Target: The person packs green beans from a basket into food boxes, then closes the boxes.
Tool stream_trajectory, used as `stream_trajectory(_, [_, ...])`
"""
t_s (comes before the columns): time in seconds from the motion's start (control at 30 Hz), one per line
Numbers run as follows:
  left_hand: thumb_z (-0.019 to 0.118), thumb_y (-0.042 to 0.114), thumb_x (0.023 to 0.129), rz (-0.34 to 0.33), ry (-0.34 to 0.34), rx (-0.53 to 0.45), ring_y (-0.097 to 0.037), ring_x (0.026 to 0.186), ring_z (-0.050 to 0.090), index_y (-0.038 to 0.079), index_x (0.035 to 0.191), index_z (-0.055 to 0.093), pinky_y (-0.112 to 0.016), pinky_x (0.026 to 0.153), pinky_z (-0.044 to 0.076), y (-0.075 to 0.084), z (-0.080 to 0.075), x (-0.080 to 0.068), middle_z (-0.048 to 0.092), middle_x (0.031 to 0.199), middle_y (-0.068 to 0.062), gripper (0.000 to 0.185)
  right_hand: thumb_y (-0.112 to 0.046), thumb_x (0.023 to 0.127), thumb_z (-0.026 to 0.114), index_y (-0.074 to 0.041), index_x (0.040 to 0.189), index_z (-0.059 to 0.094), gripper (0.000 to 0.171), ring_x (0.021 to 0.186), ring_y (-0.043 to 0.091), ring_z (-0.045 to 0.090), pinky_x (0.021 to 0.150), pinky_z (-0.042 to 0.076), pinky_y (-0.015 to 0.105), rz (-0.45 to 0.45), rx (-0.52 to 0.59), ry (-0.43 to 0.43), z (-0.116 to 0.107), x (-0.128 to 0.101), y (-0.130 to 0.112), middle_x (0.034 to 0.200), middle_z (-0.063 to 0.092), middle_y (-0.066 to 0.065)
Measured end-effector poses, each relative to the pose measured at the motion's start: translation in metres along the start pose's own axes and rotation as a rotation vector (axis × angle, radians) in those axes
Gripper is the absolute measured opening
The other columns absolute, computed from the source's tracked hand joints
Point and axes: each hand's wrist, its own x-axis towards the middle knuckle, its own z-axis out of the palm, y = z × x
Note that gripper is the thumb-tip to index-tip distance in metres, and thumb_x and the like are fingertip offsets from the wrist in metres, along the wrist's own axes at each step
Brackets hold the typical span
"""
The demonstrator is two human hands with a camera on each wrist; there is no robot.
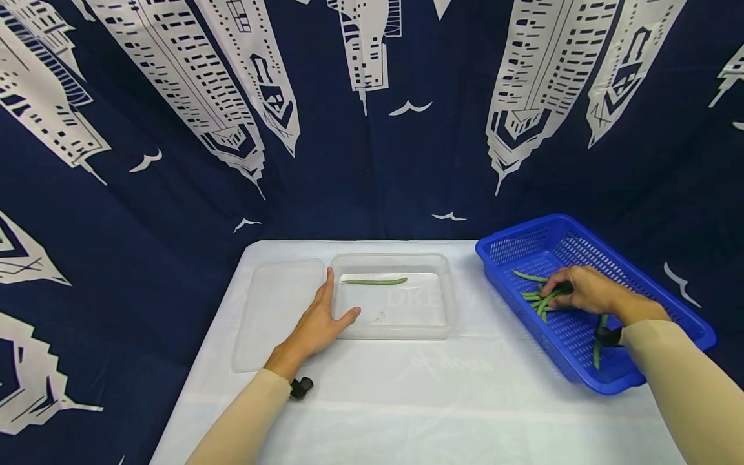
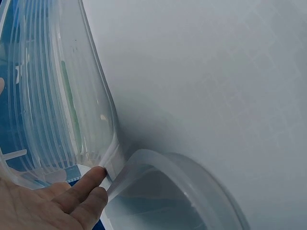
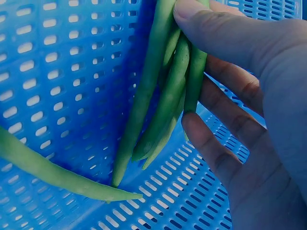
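Note:
My right hand (image 1: pixel 593 292) is down inside a blue perforated plastic basket (image 1: pixel 506 281). Its thumb and fingers pinch several green beans (image 3: pixel 173 91), which hang downward in the right wrist view. Another green bean (image 3: pixel 62 178) lies apart from them in the basket. At the left end of a clear rectangular plastic container (image 1: pixel 395 332), my left hand (image 1: pixel 316 329) touches the side with extended fingers, the thumb spread over the near left corner. One green bean (image 1: pixel 374 281) lies lengthwise inside that container, near its far side.
A translucent flat lid (image 1: pixel 267 316) lies left of the container, partly beneath my left hand. White cloth (image 1: pixel 407 413) covers the table. Behind it hangs a navy fabric (image 1: pixel 372 174) printed with white buildings. More beans (image 1: pixel 597 352) lie toward the basket's near end.

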Motion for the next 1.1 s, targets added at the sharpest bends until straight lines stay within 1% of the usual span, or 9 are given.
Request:
stream_trajectory(0.13, [0.07,0.069,0.109,0.003,0.0,0.003,-0.044,0.181,0.027,0.036,0.187,-0.016,-0.07,0.142,0.033,0.0,0.001,0.001,0.011,0.199,-0.009,0.12,-0.021,0.091,0.102,-0.03,0.097,0.088,0.018,0.11,0.018,0.079,0.096,0.064,0.045,-0.023,-0.016,0.019,-0.001,-0.001,-0.001,0.112,0.088,-0.003])
stream_trajectory(0.23, [0.07,0.07,0.109,0.008,0.0,0.004,-0.043,0.181,0.028,0.035,0.187,-0.014,-0.07,0.142,0.033,0.0,0.001,0.001,0.011,0.199,-0.008,0.12,-0.02,0.091,0.102,-0.031,0.095,0.087,0.019,0.108,0.017,0.079,0.095,0.065,0.045,-0.024,-0.027,0.035,-0.001,-0.002,-0.003,0.11,0.088,-0.004])
stream_trajectory(0.33, [0.07,0.07,0.108,0.011,0.002,-0.001,-0.043,0.181,0.028,0.034,0.188,-0.013,-0.07,0.142,0.033,0.0,0.001,0.001,0.011,0.199,-0.007,0.121,-0.017,0.091,0.101,-0.03,0.094,0.087,0.02,0.107,0.017,0.08,0.095,0.066,0.047,-0.024,-0.028,0.049,-0.002,-0.002,-0.005,0.108,0.089,-0.003])
stream_trajectory(0.47, [0.07,0.07,0.109,0.016,0.003,-0.006,-0.042,0.181,0.027,0.033,0.188,-0.013,-0.069,0.143,0.032,0.0,0.0,0.0,0.011,0.199,-0.008,0.12,-0.013,0.094,0.099,-0.024,0.097,0.088,0.016,0.105,0.019,0.08,0.095,0.066,0.048,-0.016,-0.011,0.045,-0.004,0.0,-0.006,0.106,0.089,-0.003])
stream_trajectory(0.53, [0.07,0.07,0.109,0.014,0.003,-0.005,-0.043,0.181,0.026,0.033,0.188,-0.013,-0.07,0.143,0.032,0.0,0.0,0.0,0.011,0.199,-0.008,0.12,-0.013,0.096,0.097,-0.024,0.099,0.088,0.015,0.105,0.016,0.079,0.095,0.066,0.046,-0.003,-0.002,0.04,-0.006,0.002,-0.007,0.105,0.088,-0.006])
stream_trajectory(0.7, [0.07,0.07,0.109,0.009,0.005,-0.002,-0.043,0.181,0.027,0.033,0.188,-0.013,-0.07,0.143,0.032,0.001,-0.001,0.0,0.012,0.199,-0.008,0.12,-0.011,0.097,0.095,-0.022,0.1,0.087,0.014,0.099,0.005,0.075,0.091,0.067,0.042,-0.029,0.007,0.057,-0.006,0.004,-0.008,0.102,0.086,-0.01])
stream_trajectory(0.87, [0.07,0.069,0.109,0.011,0.011,-0.007,-0.044,0.18,0.029,0.03,0.189,-0.011,-0.071,0.142,0.033,0.001,0.0,0.0,0.013,0.199,-0.008,0.12,-0.008,0.097,0.095,-0.022,0.099,0.086,0.016,0.095,-0.003,0.072,0.086,0.068,0.037,-0.077,0.008,0.105,-0.005,0.005,-0.008,0.099,0.085,-0.012])
stream_trajectory(1.0, [0.07,0.069,0.109,0.012,0.013,-0.005,-0.044,0.18,0.028,0.031,0.188,-0.011,-0.071,0.142,0.032,0.0,0.0,0.001,0.013,0.199,-0.008,0.12,-0.005,0.097,0.093,-0.022,0.099,0.085,0.018,0.092,-0.006,0.071,0.084,0.068,0.034,-0.124,0.0,0.148,-0.006,0.006,-0.01,0.096,0.082,-0.016])
stream_trajectory(1.1, [0.07,0.07,0.109,0.012,0.011,-0.003,-0.044,0.18,0.028,0.032,0.188,-0.012,-0.071,0.142,0.032,0.0,0.0,0.001,0.012,0.199,-0.008,0.12,-0.003,0.096,0.094,-0.021,0.098,0.085,0.02,0.091,-0.006,0.07,0.082,0.069,0.034,-0.16,-0.007,0.187,-0.008,0.007,-0.012,0.094,0.081,-0.018])
